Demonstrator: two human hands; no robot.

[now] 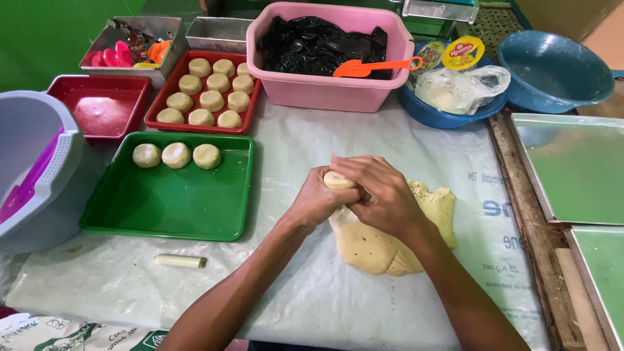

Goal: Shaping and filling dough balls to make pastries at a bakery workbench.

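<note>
Both hands are cupped together around a small pale dough ball [338,180], the left hand [316,200] cradling it from below and the right hand [383,194] closed over its side, just above the big slab of yellow dough [390,237] on the plastic-covered table [292,286]. To my eye, even, gentle pressure keeps it round like the three shaped pieces [176,155] in the green tray [170,208] and the batch in the red tray [207,93].

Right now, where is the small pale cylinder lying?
In the head view, the pale cylinder lies on the white sheet, just below the green tray, on the person's left.
</note>
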